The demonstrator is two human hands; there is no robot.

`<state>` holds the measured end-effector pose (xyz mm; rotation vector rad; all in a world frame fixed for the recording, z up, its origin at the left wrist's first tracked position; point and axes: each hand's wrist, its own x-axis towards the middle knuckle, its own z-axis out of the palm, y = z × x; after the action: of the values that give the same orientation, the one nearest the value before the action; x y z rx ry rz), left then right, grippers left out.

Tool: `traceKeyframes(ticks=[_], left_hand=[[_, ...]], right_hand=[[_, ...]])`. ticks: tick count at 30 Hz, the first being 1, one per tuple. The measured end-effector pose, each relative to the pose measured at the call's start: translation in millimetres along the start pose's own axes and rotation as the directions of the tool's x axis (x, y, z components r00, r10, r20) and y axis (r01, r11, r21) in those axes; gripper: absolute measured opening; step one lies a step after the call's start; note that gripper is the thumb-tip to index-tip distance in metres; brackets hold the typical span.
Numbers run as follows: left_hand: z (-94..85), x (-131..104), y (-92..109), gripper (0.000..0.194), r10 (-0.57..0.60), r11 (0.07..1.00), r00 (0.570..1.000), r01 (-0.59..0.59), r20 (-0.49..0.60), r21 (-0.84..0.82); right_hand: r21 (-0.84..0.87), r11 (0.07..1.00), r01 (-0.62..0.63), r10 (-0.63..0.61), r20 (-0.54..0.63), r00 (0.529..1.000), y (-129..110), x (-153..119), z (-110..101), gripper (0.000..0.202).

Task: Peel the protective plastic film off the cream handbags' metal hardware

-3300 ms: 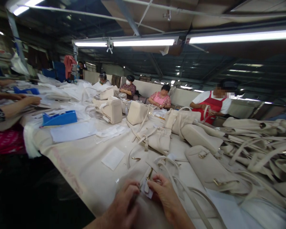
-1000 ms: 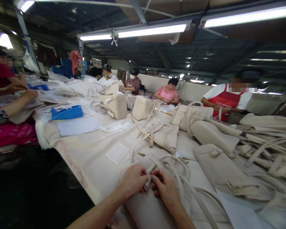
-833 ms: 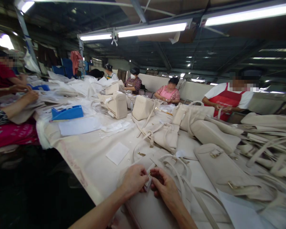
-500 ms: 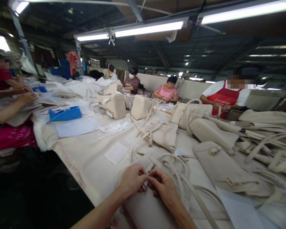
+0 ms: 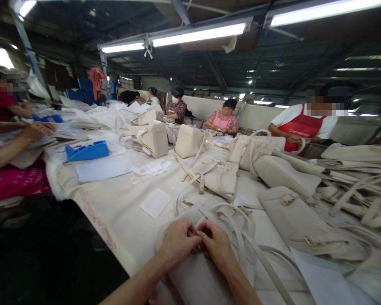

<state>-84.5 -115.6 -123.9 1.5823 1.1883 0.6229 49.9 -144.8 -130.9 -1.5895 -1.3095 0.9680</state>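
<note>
A cream handbag (image 5: 197,281) lies in front of me at the table's near edge, its long straps spread to the right. My left hand (image 5: 179,239) is closed over the upper part of this bag, fingertips pinched. Against it, thumb to thumb, my right hand (image 5: 216,243) is closed too, with its fingers curled down. What the fingertips hold is hidden between them; metal fittings were visible there a moment before. Just beyond the hands lies a small white paper sheet (image 5: 155,203). To the right, another cream handbag (image 5: 307,224) with gold buckles lies flat.
Several finished-looking cream bags (image 5: 187,142) stand mid-table. Unfilled bags and straps pile up at the right (image 5: 358,169). A blue tape dispenser (image 5: 87,151) sits at the left near white paper (image 5: 103,169). Co-workers sit around the table, one in a red apron (image 5: 298,129).
My hands have drawn closer together, the right one shifting slightly left and up. The light piece seen between the fingers is now covered. At the right, the co-worker's hands have moved with a strap.
</note>
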Motion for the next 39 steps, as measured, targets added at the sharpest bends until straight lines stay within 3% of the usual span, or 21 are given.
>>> traceKeyframes(ticks=[5,10,17,20,23,27,31,37,39], left_hand=[[1.1,2,-2,0.008,-0.025,0.999,1.0,0.025,0.005,-0.044],[3.1,3,-5,0.01,0.01,0.995,1.0,-0.011,-0.005,-0.102],[5.1,1,-8,0.01,0.036,0.991,0.999,-0.04,-0.033,-0.126],[3.7,3,-9,0.01,-0.036,0.973,0.999,0.036,0.005,-0.228],[1.0,5,-7,0.011,-0.082,0.936,0.995,0.099,0.063,-0.339],[0.2,6,-5,0.012,-0.08,0.94,0.995,0.094,0.054,-0.329],[3.4,6,-8,0.011,-0.072,0.957,0.997,0.074,0.018,-0.279],[2.8,5,-5,0.002,-0.09,0.946,0.995,0.101,0.05,-0.307],[-2.4,2,0,0.011,-0.082,0.937,0.994,0.103,0.077,-0.334]], right_hand=[[0.117,0.985,-0.128,0.129,-0.003,0.992,-4,-2,-6,0.025],[0.195,0.975,-0.109,0.092,0.093,0.991,-10,-2,-14,0.047],[-0.007,0.993,0.121,-0.12,0.076,0.99,-3,-1,-13,0.016],[-0.183,0.913,0.364,-0.359,0.061,0.931,3,-2,-17,0.015],[-0.288,0.813,0.506,-0.5,0.101,0.86,8,-4,-19,0.017],[-0.348,0.779,0.522,-0.532,0.074,0.843,11,-7,-17,0.018],[-0.351,0.761,0.545,-0.542,0.117,0.832,11,-9,-14,0.036],[-0.524,0.576,0.627,-0.646,0.178,0.743,16,-6,-9,0.025],[-0.584,0.505,0.636,-0.679,0.186,0.71,20,-6,-8,0.025]])
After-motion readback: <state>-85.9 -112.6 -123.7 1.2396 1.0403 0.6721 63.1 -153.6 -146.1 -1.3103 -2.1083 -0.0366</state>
